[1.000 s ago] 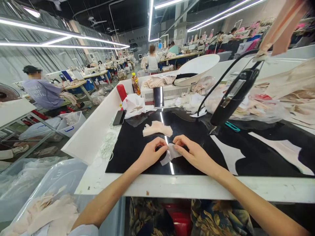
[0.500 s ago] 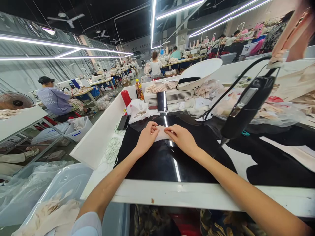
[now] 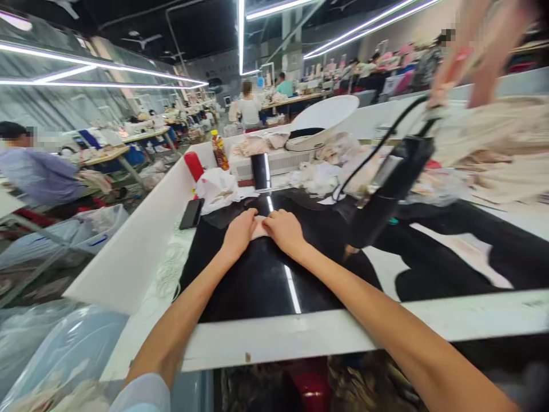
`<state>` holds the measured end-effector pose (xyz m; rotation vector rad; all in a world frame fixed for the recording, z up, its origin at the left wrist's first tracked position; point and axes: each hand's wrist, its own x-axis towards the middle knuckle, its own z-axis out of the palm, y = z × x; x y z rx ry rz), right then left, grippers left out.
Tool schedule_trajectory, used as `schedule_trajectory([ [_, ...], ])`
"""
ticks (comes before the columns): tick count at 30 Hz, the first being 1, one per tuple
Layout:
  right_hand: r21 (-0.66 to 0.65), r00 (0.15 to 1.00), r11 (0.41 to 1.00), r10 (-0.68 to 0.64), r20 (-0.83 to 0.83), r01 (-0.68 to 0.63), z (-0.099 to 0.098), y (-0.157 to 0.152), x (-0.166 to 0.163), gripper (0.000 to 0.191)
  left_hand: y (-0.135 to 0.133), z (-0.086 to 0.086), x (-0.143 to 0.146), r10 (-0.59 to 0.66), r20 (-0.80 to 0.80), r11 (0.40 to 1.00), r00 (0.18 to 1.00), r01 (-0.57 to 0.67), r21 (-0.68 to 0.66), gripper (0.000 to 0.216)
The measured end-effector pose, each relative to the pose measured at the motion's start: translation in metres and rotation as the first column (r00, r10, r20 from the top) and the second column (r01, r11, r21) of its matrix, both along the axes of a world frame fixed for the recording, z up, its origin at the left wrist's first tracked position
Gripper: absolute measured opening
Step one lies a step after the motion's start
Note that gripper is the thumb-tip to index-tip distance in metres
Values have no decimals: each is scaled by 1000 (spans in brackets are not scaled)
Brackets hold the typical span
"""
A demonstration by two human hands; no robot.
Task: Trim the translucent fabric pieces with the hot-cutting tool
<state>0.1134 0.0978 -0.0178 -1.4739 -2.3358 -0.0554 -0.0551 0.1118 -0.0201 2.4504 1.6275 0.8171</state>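
A small pale pink piece of fabric (image 3: 259, 228) lies on the glossy black sheet covering the tabletop (image 3: 244, 286). My left hand (image 3: 239, 234) is closed on its left side, fingertips pressed together at the edge. At its right side my right hand (image 3: 283, 232) is also closed on the fabric, fingers curled and knuckles up. Much of the piece is hidden beneath the fingers. Just beyond the hands stands a dark upright panel (image 3: 259, 171).
A black handheld tool (image 3: 388, 189) hangs from above at the right. A phone (image 3: 191, 214), white plastic bag (image 3: 217, 189) and drink bottle (image 3: 219, 150) sit along the left. Behind is a white vented box (image 3: 244, 167). Fabric heaps (image 3: 510, 154) lie right; a person (image 3: 36, 166) sits far left.
The view has swung right, so the scene sits further left in the picture. My hands have drawn slightly closer together, and less fabric shows between them.
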Motion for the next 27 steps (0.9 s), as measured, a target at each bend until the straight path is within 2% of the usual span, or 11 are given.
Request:
schedule_trajectory([
  [4, 79, 998, 996, 44, 49, -48, 11, -17, -2, 36, 3, 2, -4, -35, -35, 997, 999, 37, 74, 30],
  [7, 118, 987, 980, 152, 61, -158, 19, -47, 5, 35, 0, 9, -7, -73, -68, 986, 995, 82, 145, 30],
  [9, 114, 975, 969, 216, 46, -220, 21, -75, 17, 24, -7, 16, -9, -78, -96, 977, 992, 95, 189, 30],
  [12, 96, 965, 960, 264, -10, -262, 17, -116, 52, 27, -23, 23, -6, -85, -142, 969, 986, 114, 217, 30],
  [14, 93, 971, 970, 229, -63, -223, 14, -137, 85, 25, -34, 23, 0, -104, -170, 967, 980, 140, 213, 27],
  [17, 86, 984, 992, 104, -146, -92, 9, -158, 140, 24, -53, 19, 16, -171, -201, 960, 965, 208, 185, 23],
  [21, 66, 983, 996, -53, -174, 65, 4, -172, 199, 18, -81, 13, 54, -335, -228, 925, 914, 365, 104, 19],
  [24, 47, 988, 996, -75, -134, 82, -3, -176, 218, 18, -103, 10, 86, -467, -246, 874, 849, 486, 19, 21],
  [27, 40, 996, 997, -56, -71, 59, -11, -176, 218, 20, -119, 7, 115, -546, -260, 832, 796, 551, -62, 21],
])
